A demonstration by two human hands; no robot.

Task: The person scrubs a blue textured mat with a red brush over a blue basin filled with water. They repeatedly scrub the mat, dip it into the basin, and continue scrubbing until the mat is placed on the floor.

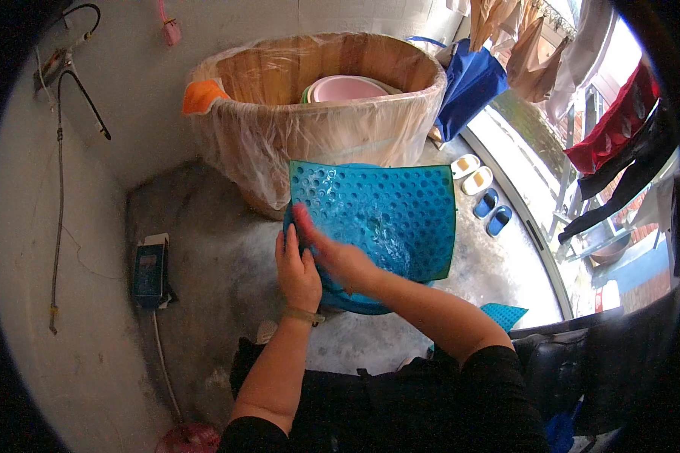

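Note:
A wet blue rubbery mat with round dimples (374, 221) is spread over a blue basin (351, 303), whose near rim shows below it. My left hand (298, 274) grips the mat's left edge, fingers pointing up, with a band on the wrist. My right hand (337, 255), blurred, lies over the mat's left part near that edge; whether its fingers hold the mat cannot be told. Water glistens on the mat's middle. What the basin holds is hidden under the mat.
Beyond stands a wooden tub (317, 124) wrapped in clear plastic, with pink basins (348, 89) inside. White slippers (477, 180) and blue slippers (499, 219) lie right, by a door track. A dark box (150, 274) stands left. Clothes (612, 124) hang at right.

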